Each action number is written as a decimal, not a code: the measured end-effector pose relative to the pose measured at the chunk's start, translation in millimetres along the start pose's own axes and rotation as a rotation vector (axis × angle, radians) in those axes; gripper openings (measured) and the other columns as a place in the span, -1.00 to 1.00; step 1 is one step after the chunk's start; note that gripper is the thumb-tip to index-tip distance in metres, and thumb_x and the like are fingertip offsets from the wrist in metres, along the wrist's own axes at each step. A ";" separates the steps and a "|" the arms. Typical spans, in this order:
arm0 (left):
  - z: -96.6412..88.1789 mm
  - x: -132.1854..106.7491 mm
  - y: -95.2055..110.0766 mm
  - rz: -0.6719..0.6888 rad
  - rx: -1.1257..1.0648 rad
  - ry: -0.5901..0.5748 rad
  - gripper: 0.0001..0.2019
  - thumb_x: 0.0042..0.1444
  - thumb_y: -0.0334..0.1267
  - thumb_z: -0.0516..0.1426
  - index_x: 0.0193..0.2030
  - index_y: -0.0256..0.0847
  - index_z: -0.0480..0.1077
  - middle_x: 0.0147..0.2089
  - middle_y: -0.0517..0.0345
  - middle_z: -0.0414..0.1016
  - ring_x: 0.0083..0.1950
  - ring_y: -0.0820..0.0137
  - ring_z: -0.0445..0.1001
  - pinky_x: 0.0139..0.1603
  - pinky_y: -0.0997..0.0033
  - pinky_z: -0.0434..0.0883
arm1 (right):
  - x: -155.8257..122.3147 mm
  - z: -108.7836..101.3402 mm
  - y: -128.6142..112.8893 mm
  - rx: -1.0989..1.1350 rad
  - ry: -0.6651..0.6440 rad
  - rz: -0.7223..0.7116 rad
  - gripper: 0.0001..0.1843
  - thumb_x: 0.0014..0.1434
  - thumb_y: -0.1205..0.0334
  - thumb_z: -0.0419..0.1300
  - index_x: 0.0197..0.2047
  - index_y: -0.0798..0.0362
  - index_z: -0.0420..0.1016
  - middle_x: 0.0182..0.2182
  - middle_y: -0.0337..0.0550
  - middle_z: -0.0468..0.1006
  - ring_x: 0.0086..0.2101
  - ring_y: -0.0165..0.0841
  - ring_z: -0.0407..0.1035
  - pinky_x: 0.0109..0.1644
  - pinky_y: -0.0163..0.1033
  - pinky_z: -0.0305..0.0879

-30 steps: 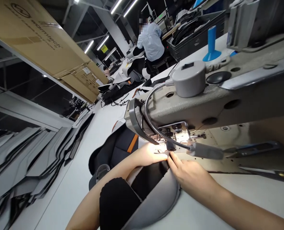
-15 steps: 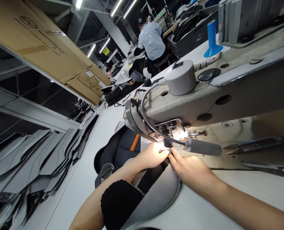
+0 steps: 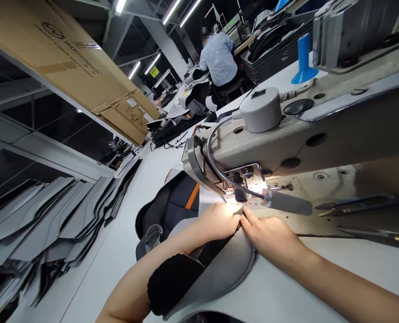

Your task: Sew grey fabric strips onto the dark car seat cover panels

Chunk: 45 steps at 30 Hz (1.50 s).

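Observation:
Just in front of the needle area of a sewing machine (image 3: 246, 148), my left hand (image 3: 221, 220) pinches the edge of a grey and black fabric piece (image 3: 224, 264). My right hand (image 3: 266, 231) meets it there, fingertips closed on the same edge. The fabric hangs from both hands toward me, with a black flap (image 3: 174, 280) folded over my left forearm's side. A dark section with an orange stripe (image 3: 192, 196) lies behind my left arm. A lamp with a grey handle (image 3: 288, 204) lights the spot; the stitch line itself is hidden by my fingers.
Thread snips (image 3: 361, 204) and dark scissors (image 3: 377, 235) lie at the right on the machine bed and table. Stacked grey panels (image 3: 51, 220) fill the left. A cardboard box (image 3: 68, 67) is up at the left. A person in a light blue shirt (image 3: 219, 58) sits farther back.
My left hand has shifted slightly, its fingers now curled tighter at the fabric edge beside my right fingertips. The whole view has drifted a little; both hands keep hold of the fabric.

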State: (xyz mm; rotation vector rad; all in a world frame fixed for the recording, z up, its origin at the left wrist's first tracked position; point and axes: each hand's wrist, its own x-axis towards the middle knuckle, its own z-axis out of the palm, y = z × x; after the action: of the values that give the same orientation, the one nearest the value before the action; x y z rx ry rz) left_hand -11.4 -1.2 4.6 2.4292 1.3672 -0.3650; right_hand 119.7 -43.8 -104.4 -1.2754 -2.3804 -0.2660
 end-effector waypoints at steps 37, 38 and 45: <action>19.0 -4.5 -6.6 0.237 0.330 0.060 -0.73 -0.08 -0.55 -0.02 -0.24 -0.23 0.32 -0.15 0.02 0.37 -0.22 0.32 0.36 -0.30 0.43 0.33 | -92.2 -39.9 114.2 -0.249 0.070 0.191 -0.57 0.03 0.55 -0.14 -0.16 0.29 0.48 -0.21 0.29 0.49 -0.20 -0.02 0.38 -0.12 0.03 0.26; 22.2 -2.8 -12.9 0.252 0.234 0.097 -0.77 -0.07 -0.53 -0.01 -0.28 -0.24 0.33 -0.19 0.04 0.37 -0.24 0.33 0.36 -0.28 0.43 0.33 | -90.4 -40.6 116.5 -0.244 0.090 0.186 -0.57 0.02 0.55 -0.14 -0.20 0.25 0.49 -0.26 0.25 0.49 -0.24 -0.05 0.39 -0.15 0.00 0.27; 47.2 9.4 -51.7 0.243 -0.480 0.361 -0.96 -0.09 -0.39 0.09 -0.51 -0.27 0.33 -0.46 0.15 0.31 -0.41 0.46 0.29 -0.38 0.47 0.28 | -69.6 -44.6 82.9 -0.058 0.181 0.095 -0.60 0.17 0.48 -0.18 -0.23 0.11 0.48 -0.40 0.00 0.46 -0.37 -0.19 0.34 -0.27 -0.10 0.19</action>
State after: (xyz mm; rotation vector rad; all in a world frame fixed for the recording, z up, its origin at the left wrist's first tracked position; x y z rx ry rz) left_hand -53.9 12.2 -50.2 2.2689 1.1024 0.4339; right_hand 234.6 -65.4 -98.7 -1.3270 -2.1684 -0.4060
